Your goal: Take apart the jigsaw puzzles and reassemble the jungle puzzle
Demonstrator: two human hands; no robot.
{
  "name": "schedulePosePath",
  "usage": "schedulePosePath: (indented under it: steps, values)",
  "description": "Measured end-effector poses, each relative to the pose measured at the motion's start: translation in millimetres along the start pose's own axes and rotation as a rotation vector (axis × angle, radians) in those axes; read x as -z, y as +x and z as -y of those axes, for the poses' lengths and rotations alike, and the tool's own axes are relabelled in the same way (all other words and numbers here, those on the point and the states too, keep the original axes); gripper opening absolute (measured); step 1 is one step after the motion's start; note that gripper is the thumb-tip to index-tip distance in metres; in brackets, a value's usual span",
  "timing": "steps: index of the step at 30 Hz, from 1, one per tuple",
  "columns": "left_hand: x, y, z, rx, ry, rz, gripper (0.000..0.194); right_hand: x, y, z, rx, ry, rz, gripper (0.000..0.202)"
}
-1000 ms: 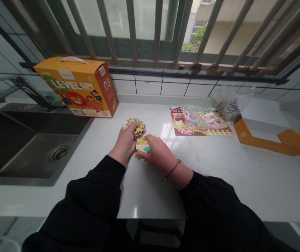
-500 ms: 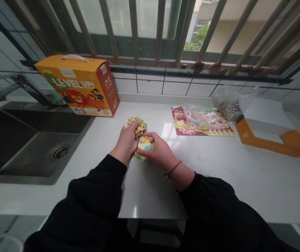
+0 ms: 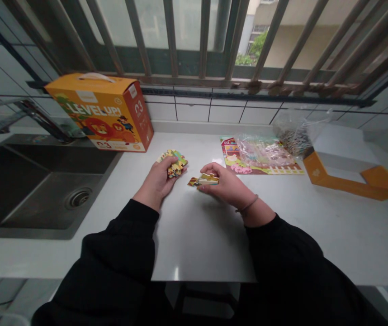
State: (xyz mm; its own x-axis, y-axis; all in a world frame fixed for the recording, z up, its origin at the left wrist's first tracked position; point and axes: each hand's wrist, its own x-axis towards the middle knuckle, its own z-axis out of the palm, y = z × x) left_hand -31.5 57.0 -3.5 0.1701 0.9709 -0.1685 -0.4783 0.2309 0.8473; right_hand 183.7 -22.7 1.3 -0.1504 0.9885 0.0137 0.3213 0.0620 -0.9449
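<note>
My left hand (image 3: 160,179) is closed around a thick stack of colourful jigsaw puzzle pieces (image 3: 177,163), thumb on top. To its right, my right hand (image 3: 224,182) pinches a smaller bunch of puzzle pieces (image 3: 208,179) between thumb and fingers, tilted so that the pale card edges show. One piece juts out leftward from that bunch. A gap separates the two hands, and both are over the white countertop (image 3: 201,235).
An orange puzzle box (image 3: 102,115) stands at the back left beside the sink (image 3: 44,194). Back right lie a farm picture sheet (image 3: 236,168) under clear plastic wrap (image 3: 262,151), a bag of pieces (image 3: 294,138) and an open orange-white box part (image 3: 343,179).
My right hand has drawn away to the right with some of the puzzle pieces. My left hand has shifted slightly left, keeping its stack.
</note>
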Motion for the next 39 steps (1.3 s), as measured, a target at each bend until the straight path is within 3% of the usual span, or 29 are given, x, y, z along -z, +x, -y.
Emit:
schedulePosePath:
  steps: [4, 8, 15, 19, 23, 25, 28, 31, 35, 39]
  values:
    - [3.7, -4.3, 8.7, 0.042, 0.186, 0.293, 0.055, 25.1, -0.4, -5.0, 0.122, -0.129, 0.053, 0.034]
    - [11.4, -5.0, 16.3, 0.048, 0.324, 0.473, 0.067, 15.4, 0.1, -7.3, 0.161, -0.146, 0.153, 0.036]
    - [16.2, -4.2, 3.5, 0.056, 0.622, 0.674, 0.06, 1.0, 3.4, -14.2, 0.174, -0.193, -0.04, 0.082]
    - [13.4, -4.5, -2.7, -0.042, 0.726, 0.705, 0.069, -0.2, 3.3, -10.9, 0.176, -0.176, 0.048, 0.089]
    - [18.0, 0.6, 4.0, -0.14, 0.763, 0.702, 0.058, -0.1, 2.7, -7.5, 0.132, -0.135, 0.054, 0.086]
    - [20.9, 4.5, 11.5, -0.115, 0.689, 0.706, 0.068, 0.5, 3.0, -7.5, 0.124, -0.119, 0.025, 0.082]
    - [20.8, 8.3, 21.9, -0.106, 0.521, 0.702, 0.1, 1.1, 4.7, -8.4, 0.122, -0.176, -0.027, 0.065]
    - [15.0, 5.7, 25.7, -0.139, 0.466, 0.704, 0.106, 1.0, 7.8, -11.1, 0.149, -0.312, -0.135, 0.058]
    - [8.6, -1.9, 24.1, -0.163, 0.588, 0.662, 0.102, 2.1, 10.4, -20.5, 0.236, -0.408, -0.195, 0.075]
    - [6.2, -5.2, 23.4, -0.184, 0.696, 0.634, 0.11, 9.1, 8.4, -29.4, 0.241, -0.374, -0.075, 0.104]
